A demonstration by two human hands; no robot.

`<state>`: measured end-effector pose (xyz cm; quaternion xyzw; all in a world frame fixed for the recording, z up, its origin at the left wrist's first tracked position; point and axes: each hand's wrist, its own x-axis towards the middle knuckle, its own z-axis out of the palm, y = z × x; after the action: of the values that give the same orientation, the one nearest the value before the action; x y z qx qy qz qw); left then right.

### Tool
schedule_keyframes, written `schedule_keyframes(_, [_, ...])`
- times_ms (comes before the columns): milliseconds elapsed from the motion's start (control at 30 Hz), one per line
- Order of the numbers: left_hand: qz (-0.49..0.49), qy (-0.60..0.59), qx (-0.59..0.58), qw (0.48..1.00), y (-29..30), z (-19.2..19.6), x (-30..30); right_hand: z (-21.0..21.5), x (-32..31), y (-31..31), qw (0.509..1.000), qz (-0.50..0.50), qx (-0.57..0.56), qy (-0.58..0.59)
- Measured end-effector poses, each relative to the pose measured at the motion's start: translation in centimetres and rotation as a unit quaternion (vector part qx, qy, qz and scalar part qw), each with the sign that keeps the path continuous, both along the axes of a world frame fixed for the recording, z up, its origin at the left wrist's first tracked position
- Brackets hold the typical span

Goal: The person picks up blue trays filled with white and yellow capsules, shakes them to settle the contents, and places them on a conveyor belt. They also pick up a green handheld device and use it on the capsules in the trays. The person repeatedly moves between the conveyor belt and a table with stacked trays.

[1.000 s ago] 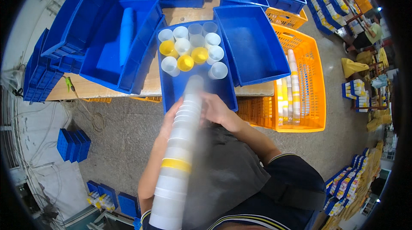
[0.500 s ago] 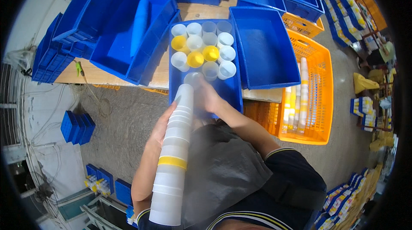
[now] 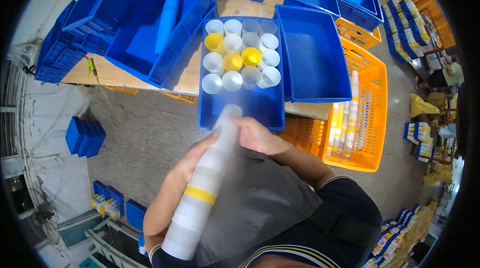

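Observation:
A long nested stack of white plastic cups (image 3: 192, 218), with one yellow cup (image 3: 200, 194) among them, slants from my lap up toward the blue crate in front. My left hand (image 3: 192, 158) is wrapped round the stack's upper half. At its far end my right hand (image 3: 257, 135) pinches the top cup (image 3: 231, 114), blurred by motion. Beyond, the shallow blue crate (image 3: 207, 113) holds rows of cups standing mouth up, mostly white or clear, such as a white cup (image 3: 232, 81), plus a few yellow ones, such as a yellow cup (image 3: 250, 56).
To the right of the crate lies another blue crate (image 3: 315, 58), beside an orange basket (image 3: 377, 133) with long cup stacks. At the left a blue bin (image 3: 135, 43) holds a blue stack (image 3: 168, 20). The wooden table (image 3: 185, 75) ends before me; small blue crates (image 3: 85, 137) sit on the floor.
One more white cup now stands at the front left of the rows. My right hand has come back from the crate to the stack's far end. The stack has tilted slightly rightward.

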<state>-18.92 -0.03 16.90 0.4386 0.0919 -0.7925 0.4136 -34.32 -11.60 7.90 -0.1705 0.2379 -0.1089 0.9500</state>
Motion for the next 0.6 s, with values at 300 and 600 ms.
schedule_keyframes(300, [-0.037,0.052,-0.046,0.997,-1.4,-0.1,-0.7,1.2,-2.6,-0.2,1.000,0.020,-0.002,-0.004])
schedule_keyframes(600, [0.021,0.058,-0.056,0.997,0.9,-0.4,0.8,0.2,-0.7,-0.1,0.975,-0.096,0.198,0.002])
